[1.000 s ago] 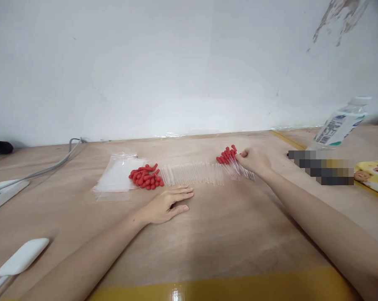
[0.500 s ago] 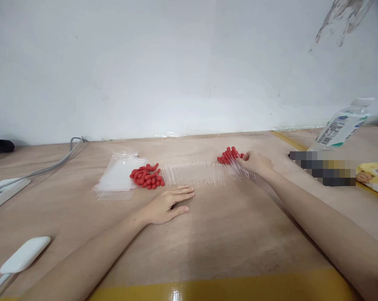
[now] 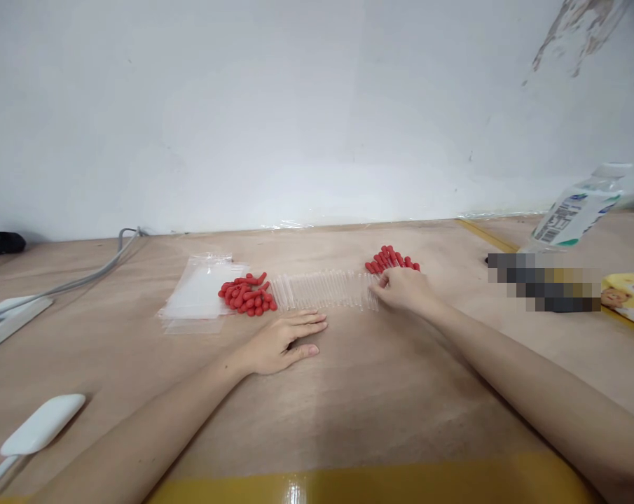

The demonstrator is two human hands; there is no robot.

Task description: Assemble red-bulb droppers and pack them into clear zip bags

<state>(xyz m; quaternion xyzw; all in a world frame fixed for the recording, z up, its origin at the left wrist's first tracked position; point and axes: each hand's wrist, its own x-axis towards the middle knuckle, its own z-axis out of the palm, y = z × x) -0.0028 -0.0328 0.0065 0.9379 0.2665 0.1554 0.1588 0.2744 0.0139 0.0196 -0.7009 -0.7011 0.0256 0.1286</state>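
A row of clear glass tubes point(image 3: 321, 290) lies across the middle of the wooden table point(image 3: 380, 392). A heap of loose red rubber bulbs point(image 3: 246, 295) sits at its left end. At the right end lie several finished droppers with red bulbs point(image 3: 391, 259). My right hand point(image 3: 403, 289) rests on the right end of the tube row, fingers curled over the tubes, just in front of the droppers. My left hand point(image 3: 282, 340) lies flat and open on the table in front of the row, touching no tube.
Clear plastic bags point(image 3: 195, 297) are stacked left of the red bulbs. A white power strip point(image 3: 9, 313) with a grey cable and a white bar-shaped object point(image 3: 42, 423) lie at the left. A plastic bottle point(image 3: 576, 208) and a yellow packet point(image 3: 629, 294) are at the right.
My right hand has come away from the red-bulbed droppers and moved left and nearer, onto the right end of the tube row. My left hand has not moved.
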